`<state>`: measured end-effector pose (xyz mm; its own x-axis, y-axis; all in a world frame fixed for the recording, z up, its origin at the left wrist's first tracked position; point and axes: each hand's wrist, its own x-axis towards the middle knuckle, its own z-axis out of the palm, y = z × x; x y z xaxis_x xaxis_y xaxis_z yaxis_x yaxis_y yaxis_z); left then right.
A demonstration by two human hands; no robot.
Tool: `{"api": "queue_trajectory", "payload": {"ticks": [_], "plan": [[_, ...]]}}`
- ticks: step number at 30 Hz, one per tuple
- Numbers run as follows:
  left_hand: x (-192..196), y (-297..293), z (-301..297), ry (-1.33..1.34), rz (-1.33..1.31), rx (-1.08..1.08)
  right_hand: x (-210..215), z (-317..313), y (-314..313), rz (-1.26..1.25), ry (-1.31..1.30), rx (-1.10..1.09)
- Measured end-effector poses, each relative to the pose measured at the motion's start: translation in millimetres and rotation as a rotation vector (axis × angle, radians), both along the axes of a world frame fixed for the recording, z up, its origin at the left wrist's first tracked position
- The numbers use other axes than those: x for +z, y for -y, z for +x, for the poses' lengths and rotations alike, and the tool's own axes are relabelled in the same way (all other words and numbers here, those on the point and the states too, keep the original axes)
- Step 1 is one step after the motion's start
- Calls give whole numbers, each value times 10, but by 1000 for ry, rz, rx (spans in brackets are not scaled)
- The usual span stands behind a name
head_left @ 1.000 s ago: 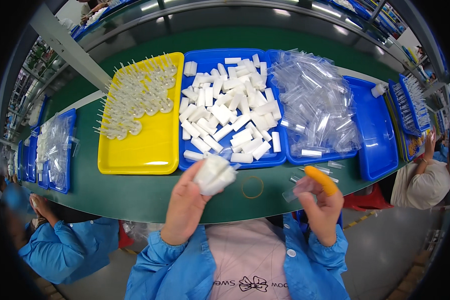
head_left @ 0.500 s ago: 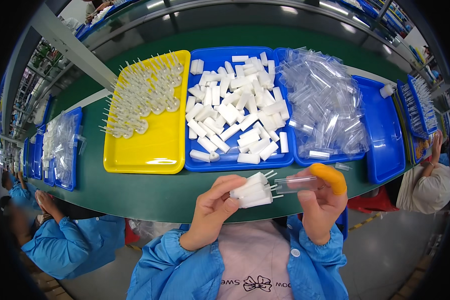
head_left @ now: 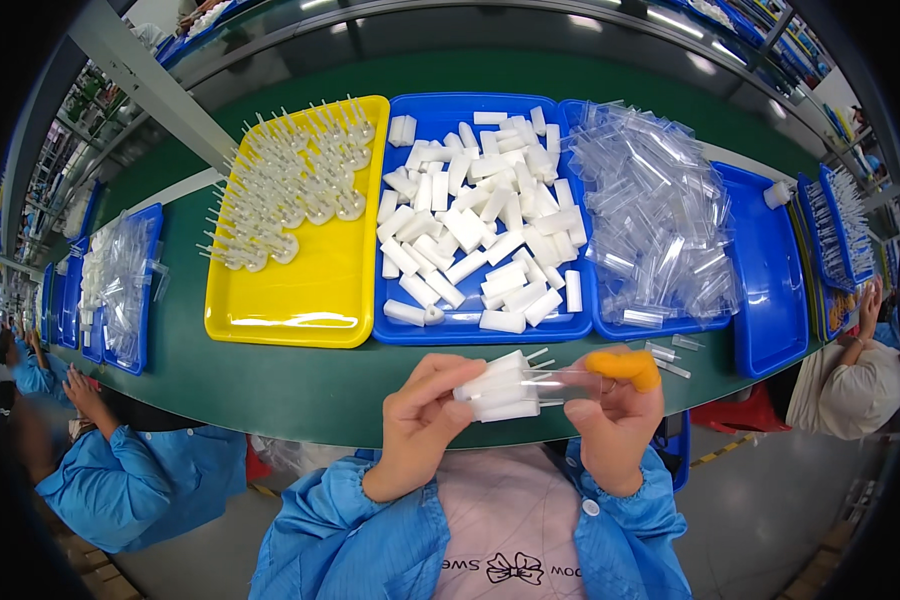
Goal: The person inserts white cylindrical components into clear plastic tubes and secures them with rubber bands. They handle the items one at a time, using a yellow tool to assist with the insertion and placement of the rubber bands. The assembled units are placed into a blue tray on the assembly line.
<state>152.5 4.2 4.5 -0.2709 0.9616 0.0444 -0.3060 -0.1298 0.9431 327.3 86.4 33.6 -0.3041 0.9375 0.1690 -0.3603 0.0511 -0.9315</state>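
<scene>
A long green surface (head_left: 270, 385) runs across the view, curving with the lens. On it, at the centre, sits a blue rectangular plastic tray (head_left: 410, 330) heaped with short white plastic blocks (head_left: 480, 230). Touching its left side is a yellow rectangular plastic tray (head_left: 300, 310) that carries rows of pale round-based pieces with thin pins (head_left: 290, 190) in its upper part. To the right, a second blue plastic tray (head_left: 770, 290) holds a loose pile of clear plastic tubes (head_left: 655, 220); a few more clear tubes (head_left: 670, 355) lie on the surface just in front of it. Further left stands a smaller blue tray with clear pieces (head_left: 120, 285).

Other people in blue smocks work at the lower left (head_left: 135, 475), and another person sits at the right edge (head_left: 850, 385).

Near the front edge of the surface, above the person's lap, the left hand (head_left: 420, 420) has its grip closed around a small bundle of white plastic blocks with pins (head_left: 500, 388) pointing right. The right hand (head_left: 620, 415), an orange cover (head_left: 625, 367) on one finger, pinches a single clear plastic tube (head_left: 570, 380) whose left end meets the pins of the bundle.
</scene>
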Motion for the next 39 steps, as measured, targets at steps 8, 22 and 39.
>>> {"api": "queue_trajectory", "payload": {"ticks": [8, 22, 39], "plan": [[141, -23, -15, -353, 120, -9, 79, 75, -26, 79, 74, 45], [233, -30, -13, -428, 151, -129, 178, 115, -71, -10, 103, 63], [65, -79, -2, 358, -51, -146, 32, 115, -125, -77, 92, 16]]}}
